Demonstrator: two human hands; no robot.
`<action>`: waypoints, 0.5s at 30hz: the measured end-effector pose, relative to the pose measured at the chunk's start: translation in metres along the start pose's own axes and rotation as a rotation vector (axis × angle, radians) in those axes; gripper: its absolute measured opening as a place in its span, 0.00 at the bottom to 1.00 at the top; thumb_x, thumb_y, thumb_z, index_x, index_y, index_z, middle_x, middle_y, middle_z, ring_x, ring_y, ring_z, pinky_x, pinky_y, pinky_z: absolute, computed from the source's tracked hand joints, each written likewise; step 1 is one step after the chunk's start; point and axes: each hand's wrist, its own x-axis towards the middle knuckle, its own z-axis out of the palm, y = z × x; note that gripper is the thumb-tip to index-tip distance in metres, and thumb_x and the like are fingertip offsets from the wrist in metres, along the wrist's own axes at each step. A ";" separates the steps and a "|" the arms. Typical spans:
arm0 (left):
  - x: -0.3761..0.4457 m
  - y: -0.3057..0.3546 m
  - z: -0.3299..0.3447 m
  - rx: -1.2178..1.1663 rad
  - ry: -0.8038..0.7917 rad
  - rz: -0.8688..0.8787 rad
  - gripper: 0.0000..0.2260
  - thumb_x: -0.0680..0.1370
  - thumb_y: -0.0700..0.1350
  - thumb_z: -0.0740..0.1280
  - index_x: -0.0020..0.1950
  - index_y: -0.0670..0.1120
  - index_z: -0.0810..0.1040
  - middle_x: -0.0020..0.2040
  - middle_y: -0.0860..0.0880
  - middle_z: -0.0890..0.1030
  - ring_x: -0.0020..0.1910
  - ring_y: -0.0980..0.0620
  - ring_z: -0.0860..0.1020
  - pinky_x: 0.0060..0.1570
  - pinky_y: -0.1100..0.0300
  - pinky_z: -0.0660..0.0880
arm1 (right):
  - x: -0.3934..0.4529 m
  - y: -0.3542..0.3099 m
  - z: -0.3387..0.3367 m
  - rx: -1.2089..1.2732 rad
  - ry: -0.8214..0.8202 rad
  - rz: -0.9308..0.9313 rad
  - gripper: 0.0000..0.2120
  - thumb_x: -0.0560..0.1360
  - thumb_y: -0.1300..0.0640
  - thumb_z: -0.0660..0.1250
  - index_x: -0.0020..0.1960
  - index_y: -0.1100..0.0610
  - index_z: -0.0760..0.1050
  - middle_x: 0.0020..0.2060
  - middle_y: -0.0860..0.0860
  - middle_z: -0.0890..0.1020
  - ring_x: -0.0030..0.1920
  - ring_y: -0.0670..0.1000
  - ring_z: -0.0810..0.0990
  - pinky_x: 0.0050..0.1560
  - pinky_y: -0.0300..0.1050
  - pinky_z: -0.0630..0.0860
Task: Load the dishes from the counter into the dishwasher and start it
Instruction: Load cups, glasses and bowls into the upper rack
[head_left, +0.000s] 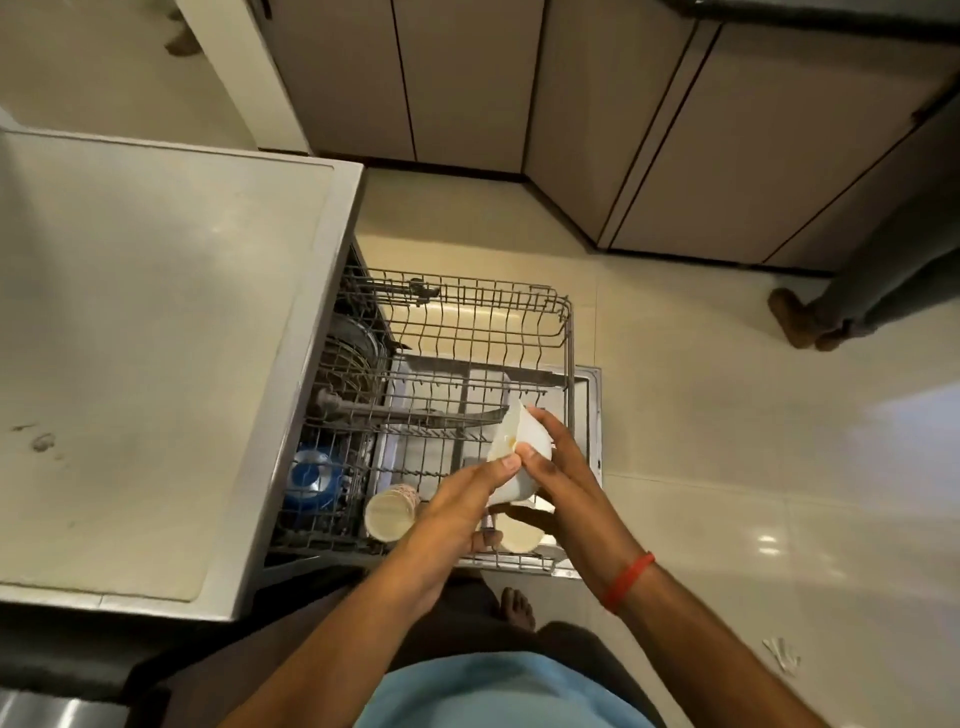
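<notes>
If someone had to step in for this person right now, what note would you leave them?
Both hands hold one white bowl over the pulled-out upper rack: left hand pinches its rim, right hand wraps its side.
Already in the rack's near end: a patterned cup on its side and another pale dish. A blue item sits lower inside.
Left: seat the bowl, push the rack in, shut the door, start the machine. The counter is out of view.
</notes>
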 end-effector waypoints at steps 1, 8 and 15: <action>0.006 0.002 -0.001 0.001 -0.002 0.005 0.31 0.68 0.75 0.69 0.66 0.60 0.78 0.63 0.55 0.82 0.63 0.55 0.79 0.63 0.50 0.78 | 0.009 -0.002 0.002 0.019 0.009 0.032 0.22 0.75 0.46 0.68 0.68 0.37 0.72 0.64 0.50 0.78 0.61 0.52 0.81 0.54 0.50 0.82; 0.060 0.034 -0.017 0.004 -0.112 -0.119 0.36 0.63 0.81 0.65 0.65 0.65 0.73 0.70 0.55 0.75 0.69 0.56 0.72 0.67 0.49 0.72 | 0.079 -0.005 -0.002 0.119 0.165 0.144 0.25 0.71 0.48 0.74 0.67 0.48 0.74 0.61 0.58 0.81 0.56 0.56 0.84 0.47 0.48 0.82; 0.120 0.043 -0.014 -0.053 0.121 -0.091 0.32 0.74 0.76 0.58 0.74 0.64 0.68 0.77 0.52 0.69 0.71 0.51 0.72 0.68 0.42 0.71 | 0.189 -0.006 -0.028 -0.147 0.306 0.179 0.33 0.69 0.50 0.79 0.70 0.49 0.70 0.64 0.54 0.77 0.59 0.56 0.80 0.55 0.54 0.82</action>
